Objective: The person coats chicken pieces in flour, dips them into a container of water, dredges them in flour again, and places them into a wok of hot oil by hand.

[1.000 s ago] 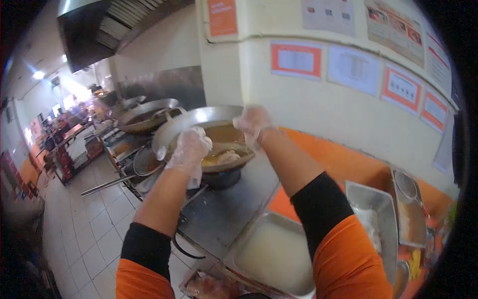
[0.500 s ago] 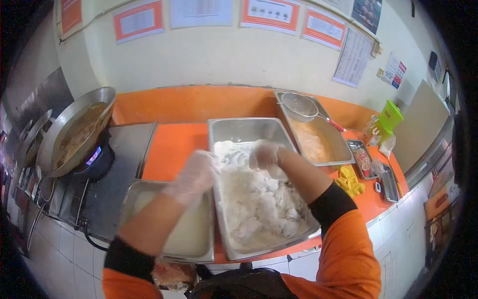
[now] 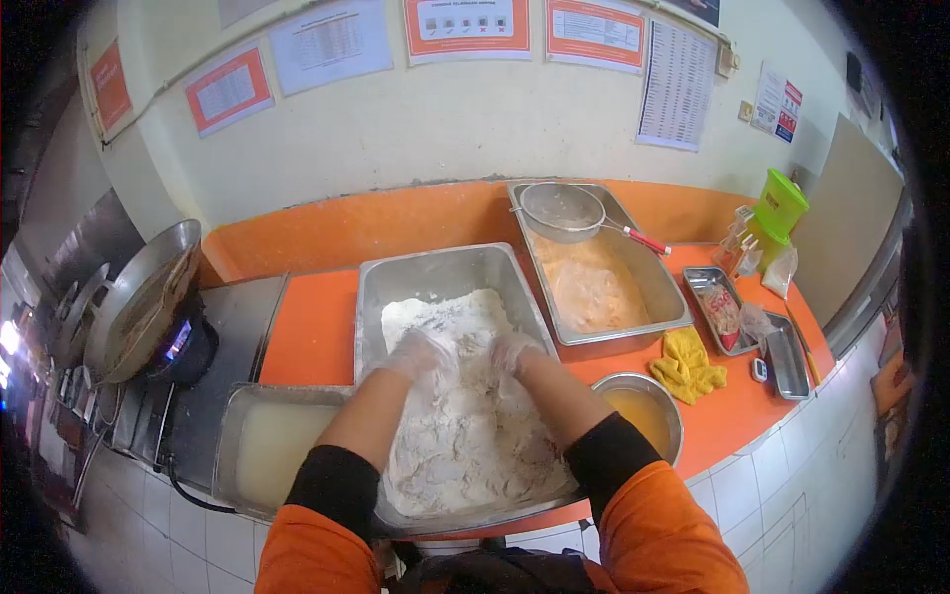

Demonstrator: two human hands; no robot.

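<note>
A deep metal tray [image 3: 371, 297] in front of me holds white flour [image 3: 445, 312] with lumpy, flour-coated pieces [image 3: 445, 445] in its nearer half. Both of my hands wear clear plastic gloves and reach down into the flour. My left hand [image 3: 424, 356] is at the tray's left-middle, and my right hand [image 3: 513, 356] is opposite it, a short gap apart. Flour and the hands themselves hide the fingers, so I cannot tell what either one grasps. Left of the flour stands a smaller metal tray [image 3: 226, 436] of cloudy pale liquid [image 3: 282, 436].
Behind right, a tray [image 3: 683, 307] of orange mixture carries a strainer [image 3: 562, 210]. A bowl [image 3: 675, 436] of orange-yellow liquid and a yellow cloth [image 3: 688, 366] lie right. Small trays [image 3: 790, 366] and a green container [image 3: 780, 203] stand farther right. A wok [image 3: 148, 297] sits over a lit burner at left.
Both hands have come down into the flour; my left hand moved over from the flour tray's left rim. The view has shifted, and the bowl at right now shows.
</note>
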